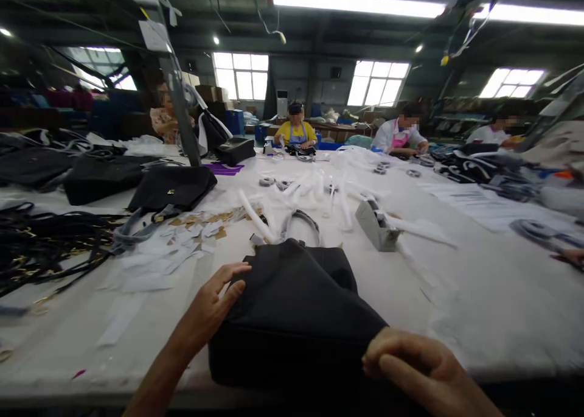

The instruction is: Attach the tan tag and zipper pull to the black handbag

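A black handbag (296, 307) lies on the white work table (456, 283) right in front of me, its wrapped handle (301, 219) pointing away. My left hand (212, 307) rests flat against the bag's left side with the fingers stretched out. My right hand (420, 365) is curled closed on the bag's near right corner, pinching the black material.
A grey tape dispenser (376, 225) stands just beyond the bag to the right. Paper scraps (182, 240), black straps (45, 246) and more black bags (173, 189) lie to the left. White wrapped pieces (314, 189) cover the middle. Other people sit working at the table's far end.
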`<action>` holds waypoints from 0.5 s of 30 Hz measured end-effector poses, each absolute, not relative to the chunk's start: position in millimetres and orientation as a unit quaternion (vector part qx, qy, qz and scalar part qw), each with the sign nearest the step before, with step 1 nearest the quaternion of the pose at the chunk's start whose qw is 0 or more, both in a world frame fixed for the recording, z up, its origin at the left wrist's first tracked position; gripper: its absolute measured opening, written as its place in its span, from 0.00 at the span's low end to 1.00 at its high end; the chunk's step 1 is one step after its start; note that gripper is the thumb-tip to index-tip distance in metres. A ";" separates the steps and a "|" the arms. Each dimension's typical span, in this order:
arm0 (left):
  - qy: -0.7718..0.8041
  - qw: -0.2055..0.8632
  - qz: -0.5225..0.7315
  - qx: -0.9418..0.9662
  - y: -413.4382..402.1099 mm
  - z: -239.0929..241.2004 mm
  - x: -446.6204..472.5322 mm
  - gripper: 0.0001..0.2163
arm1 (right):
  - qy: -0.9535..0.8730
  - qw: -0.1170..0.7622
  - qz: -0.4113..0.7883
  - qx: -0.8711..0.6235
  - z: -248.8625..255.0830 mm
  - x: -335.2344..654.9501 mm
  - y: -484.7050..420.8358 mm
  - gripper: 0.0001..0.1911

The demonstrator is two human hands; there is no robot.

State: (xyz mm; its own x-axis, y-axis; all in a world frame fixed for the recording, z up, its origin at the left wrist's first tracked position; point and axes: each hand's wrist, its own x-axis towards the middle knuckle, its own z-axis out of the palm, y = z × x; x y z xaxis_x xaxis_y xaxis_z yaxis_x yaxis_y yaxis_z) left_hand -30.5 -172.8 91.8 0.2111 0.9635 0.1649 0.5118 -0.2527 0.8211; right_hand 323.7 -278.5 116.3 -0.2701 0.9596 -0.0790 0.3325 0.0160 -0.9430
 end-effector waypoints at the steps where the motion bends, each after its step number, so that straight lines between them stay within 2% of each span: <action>1: 0.519 0.331 0.329 0.716 -173.9 94.4 -27.8 0.21 | -0.660 0.333 0.444 -0.506 123.0 322.3 -271.8 0.13; 7: 0.481 0.459 0.164 0.729 -182.5 95.7 -11.0 0.22 | -0.774 0.312 0.311 -0.455 115.1 293.5 -236.6 0.09; 12: 0.467 0.466 0.136 0.739 -175.5 88.6 -10.6 0.16 | -0.872 0.257 0.157 -0.385 104.0 277.8 -214.9 0.06; 15: 0.503 0.440 0.179 0.722 -149.8 85.1 -16.2 0.14 | -0.902 0.247 0.101 -0.340 100.4 281.1 -203.3 0.05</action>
State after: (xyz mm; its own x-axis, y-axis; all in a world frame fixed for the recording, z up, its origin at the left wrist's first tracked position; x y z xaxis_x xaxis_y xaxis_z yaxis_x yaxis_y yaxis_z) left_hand -16.2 -149.8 85.1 0.4304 0.8839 -0.1827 0.5686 -0.1083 0.8155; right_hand 281.1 -203.3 100.4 -0.6464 0.6629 0.3778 0.5633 0.7486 -0.3497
